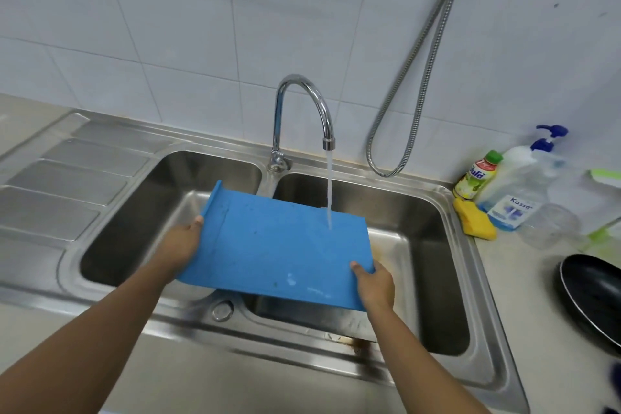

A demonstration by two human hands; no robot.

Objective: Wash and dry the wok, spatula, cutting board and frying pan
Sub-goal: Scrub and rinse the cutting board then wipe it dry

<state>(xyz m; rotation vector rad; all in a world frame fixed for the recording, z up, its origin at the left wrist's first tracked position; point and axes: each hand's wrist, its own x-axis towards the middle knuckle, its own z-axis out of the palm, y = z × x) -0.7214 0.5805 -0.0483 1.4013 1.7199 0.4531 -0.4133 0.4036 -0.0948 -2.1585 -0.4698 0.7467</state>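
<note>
Hands: left hand [183,240], right hand [374,284] grip cutting board [275,245] under tap water.

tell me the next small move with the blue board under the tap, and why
Probably slide the cutting board to the right under the water stream. The stream lands only near its far right corner, while dark specks on its left part and pale smears near the front edge lie outside it. The left hand and right hand each grip an edge.
</note>
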